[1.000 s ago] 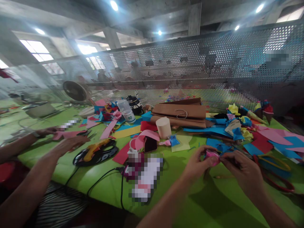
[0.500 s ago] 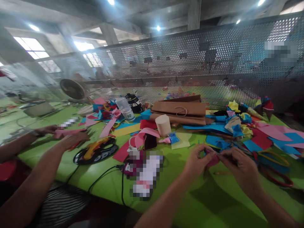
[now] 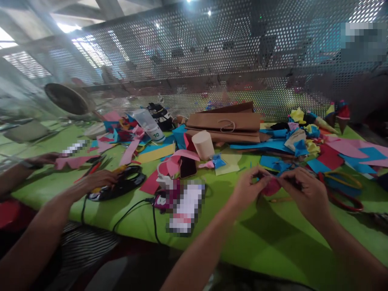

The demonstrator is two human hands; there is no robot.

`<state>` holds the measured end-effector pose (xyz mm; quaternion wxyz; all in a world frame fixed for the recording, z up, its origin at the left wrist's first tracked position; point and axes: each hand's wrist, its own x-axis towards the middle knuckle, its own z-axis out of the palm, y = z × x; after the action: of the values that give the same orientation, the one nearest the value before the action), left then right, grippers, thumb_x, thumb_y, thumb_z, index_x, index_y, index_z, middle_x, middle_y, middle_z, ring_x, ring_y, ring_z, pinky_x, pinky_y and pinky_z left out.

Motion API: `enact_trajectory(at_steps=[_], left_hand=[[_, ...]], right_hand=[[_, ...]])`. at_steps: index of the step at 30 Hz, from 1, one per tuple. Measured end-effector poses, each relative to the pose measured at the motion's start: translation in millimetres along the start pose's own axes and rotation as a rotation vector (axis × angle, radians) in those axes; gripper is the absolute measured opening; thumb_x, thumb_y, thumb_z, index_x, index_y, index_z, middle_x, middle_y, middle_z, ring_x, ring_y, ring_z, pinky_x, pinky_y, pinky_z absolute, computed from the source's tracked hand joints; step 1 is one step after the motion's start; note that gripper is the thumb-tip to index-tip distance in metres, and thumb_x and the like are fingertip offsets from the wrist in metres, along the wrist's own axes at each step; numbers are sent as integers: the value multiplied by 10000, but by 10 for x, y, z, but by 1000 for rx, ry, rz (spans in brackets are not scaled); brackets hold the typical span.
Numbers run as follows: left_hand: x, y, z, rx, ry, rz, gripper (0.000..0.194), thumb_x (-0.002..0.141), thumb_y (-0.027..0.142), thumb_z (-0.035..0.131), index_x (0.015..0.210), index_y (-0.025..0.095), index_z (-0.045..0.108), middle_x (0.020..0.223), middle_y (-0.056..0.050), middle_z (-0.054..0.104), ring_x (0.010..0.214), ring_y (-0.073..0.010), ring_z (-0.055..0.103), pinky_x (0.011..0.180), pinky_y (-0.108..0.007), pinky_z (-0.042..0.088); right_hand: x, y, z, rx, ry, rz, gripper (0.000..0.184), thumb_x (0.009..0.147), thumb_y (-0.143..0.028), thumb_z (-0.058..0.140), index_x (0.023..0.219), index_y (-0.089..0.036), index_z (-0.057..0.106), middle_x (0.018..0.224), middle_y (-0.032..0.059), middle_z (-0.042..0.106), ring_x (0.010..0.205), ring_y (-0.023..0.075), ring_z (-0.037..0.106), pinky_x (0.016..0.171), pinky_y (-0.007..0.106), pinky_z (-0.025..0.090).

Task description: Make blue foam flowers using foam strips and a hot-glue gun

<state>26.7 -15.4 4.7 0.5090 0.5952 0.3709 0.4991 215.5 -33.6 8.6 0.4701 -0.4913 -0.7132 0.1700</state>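
While the left hand (image 3: pixel 250 186) keeps thumb and fingers closed around the left side of a small pink piece (image 3: pixel 270 186), the right hand (image 3: pixel 307 196) has its thumb and fingertips drawn close at the right edge; whether that second grip is shut on anything, I cannot tell. The piece is between both hands, over the green bench (image 3: pixel 269 250). Just beneath lies a thin stick (image 3: pixel 281 199). To the left, a phone (image 3: pixel 186 210) with a blurred display lies beside a purple object (image 3: pixel 162 201). Further left, a co-worker's hand (image 3: pixel 98 180) is at a black object (image 3: pixel 129 186). Beyond, a white roll (image 3: pixel 203 144) stands near a dark phone (image 3: pixel 188 166). Behind those lies folded brown paper (image 3: pixel 222 123), with a clear bottle (image 3: pixel 149 125) to its left. Across the back rises a perforated metal panel (image 3: pixel 197 60).
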Motion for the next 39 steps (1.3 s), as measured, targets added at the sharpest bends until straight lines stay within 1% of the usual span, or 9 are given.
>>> enact_trajectory(at_steps=[6,11,15,19,23,28,32,34,39], left_hand=[[104,-30,-241,183,212,34,141,931,318,678,893,190,725,894,-54,734,853,-196,653,835,-325,509],[235,-11,-652,700,510,88,179,1003,248,579,1061,223,746,1090,-73,772,1061,-244,641,1005,-386,465],[301,-142,-771,1041,441,-47,340,1026,197,481,1235,265,740,1261,-67,755,1223,-287,583,1100,-449,405],[334,-266,-758,1213,372,-130,439,1041,279,452,1446,269,621,1359,-110,708,1274,-337,535,1097,-525,394],[326,-296,-702,1237,332,-89,537,1036,335,476,1570,288,477,1418,-118,668,1306,-349,512,1111,-538,388],[297,-338,-613,1237,175,-70,585,1023,412,521,1597,363,416,1468,-92,644,1357,-351,517,1176,-591,334],[265,-268,-489,1112,243,-9,606,1004,392,555,1595,366,422,1659,-81,448,1559,-335,326,1264,-613,209],[226,-141,-350,879,297,34,589,995,386,560,1574,336,463,1680,-79,416,1602,-300,254,1303,-569,147],[38,370,163,-381,218,-31,620,1039,568,365,1570,260,456,1600,-125,519,1528,-253,433,1263,-458,327]], right_hand=[[25,50,-3,181,-27,207,287,956,-521,660,1080,-287,770,873,26,675,737,195,577,614,316,422],[126,187,-40,675,30,451,274,924,-419,731,1137,-255,784,767,20,622,563,125,420,465,303,298],[171,243,-19,936,18,569,211,903,-327,743,1088,-253,811,912,67,735,601,122,527,509,267,460],[166,280,26,975,2,572,254,892,-267,683,1120,-301,791,1197,65,780,908,185,735,805,324,634],[144,283,76,988,-35,501,365,852,-216,637,1180,-298,773,1344,60,744,1205,246,719,1056,439,591],[93,213,135,1038,-22,456,443,792,-162,642,1189,-300,781,1428,36,702,1356,262,629,1207,455,455],[98,95,174,1009,-38,417,473,772,-165,634,1202,-293,785,1478,37,666,1416,281,570,1261,492,356],[111,6,213,987,-60,372,509,768,-171,629,1241,-293,773,1492,38,654,1427,289,557,1272,515,327],[-59,-350,384,738,-84,74,510,868,-232,597,1356,-316,721,1549,18,600,1506,292,457,1311,531,222]])
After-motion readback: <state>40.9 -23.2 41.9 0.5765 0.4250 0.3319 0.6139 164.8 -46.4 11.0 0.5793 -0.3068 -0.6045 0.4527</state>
